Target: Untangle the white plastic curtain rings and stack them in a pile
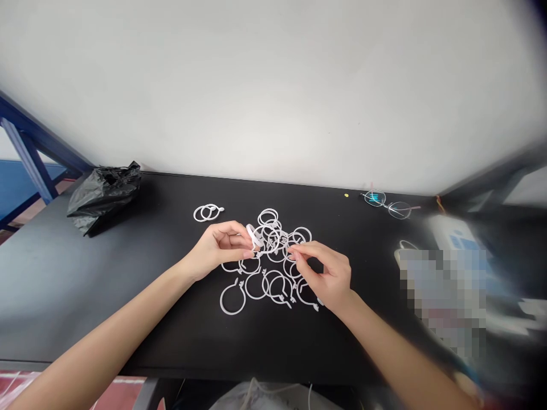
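1. Over the matte black desk point(222, 347): left hand point(217, 247), thumb and fingers pinching white plastic ring work point(255, 238), nearly edge-on; count unclear.
2. Just right: right hand point(327, 270), thumb and forefinger tips close together; cannot tell whether they grip a ring.
3. Beneath and between both: loose pile of thin white plastic rings point(277, 238), overlapping, some gapped.
4. Beyond left hand: two overlapping white rings point(212, 212), apart from pile.
5. Far left: crumpled black plastic bag point(106, 193). Far right: thin-framed eyeglasses point(376, 197).

Likely home or dorm room: black desk point(192, 341) against white wall point(273, 97), eyeglasses point(399, 210), blue frame point(29, 159), red floor tiles point(119, 394).
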Action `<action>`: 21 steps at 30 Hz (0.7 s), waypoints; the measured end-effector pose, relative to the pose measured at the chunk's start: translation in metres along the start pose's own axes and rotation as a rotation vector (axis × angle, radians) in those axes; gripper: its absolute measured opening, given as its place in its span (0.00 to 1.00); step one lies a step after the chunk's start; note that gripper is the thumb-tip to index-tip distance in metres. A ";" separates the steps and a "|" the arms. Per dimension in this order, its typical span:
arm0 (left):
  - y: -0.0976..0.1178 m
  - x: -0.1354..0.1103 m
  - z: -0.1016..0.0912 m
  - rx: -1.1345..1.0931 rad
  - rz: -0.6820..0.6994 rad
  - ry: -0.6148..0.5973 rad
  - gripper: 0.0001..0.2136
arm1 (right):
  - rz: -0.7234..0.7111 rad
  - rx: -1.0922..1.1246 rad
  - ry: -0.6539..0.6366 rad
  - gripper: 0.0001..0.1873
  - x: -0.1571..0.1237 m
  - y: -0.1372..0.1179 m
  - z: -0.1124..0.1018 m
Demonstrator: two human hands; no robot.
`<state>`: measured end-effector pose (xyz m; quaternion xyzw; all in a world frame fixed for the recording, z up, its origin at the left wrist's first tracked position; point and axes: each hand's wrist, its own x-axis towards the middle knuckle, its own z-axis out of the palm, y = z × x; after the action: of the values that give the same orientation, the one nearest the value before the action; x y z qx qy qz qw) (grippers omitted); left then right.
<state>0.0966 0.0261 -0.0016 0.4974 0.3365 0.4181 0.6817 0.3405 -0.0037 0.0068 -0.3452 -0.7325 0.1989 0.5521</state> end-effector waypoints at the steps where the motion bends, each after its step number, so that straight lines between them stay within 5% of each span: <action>1: 0.001 0.000 0.000 0.004 0.000 -0.006 0.10 | 0.002 0.000 -0.001 0.14 0.000 0.000 0.000; 13: 0.000 -0.005 0.021 0.179 0.080 -0.166 0.07 | 0.199 0.128 -0.178 0.07 -0.002 -0.005 0.002; 21: 0.000 -0.004 0.020 0.228 0.090 -0.160 0.08 | 0.210 0.137 -0.143 0.04 -0.003 -0.005 0.002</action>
<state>0.1129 0.0149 0.0047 0.6180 0.3035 0.3663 0.6260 0.3374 -0.0088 0.0079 -0.3663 -0.7146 0.3290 0.4969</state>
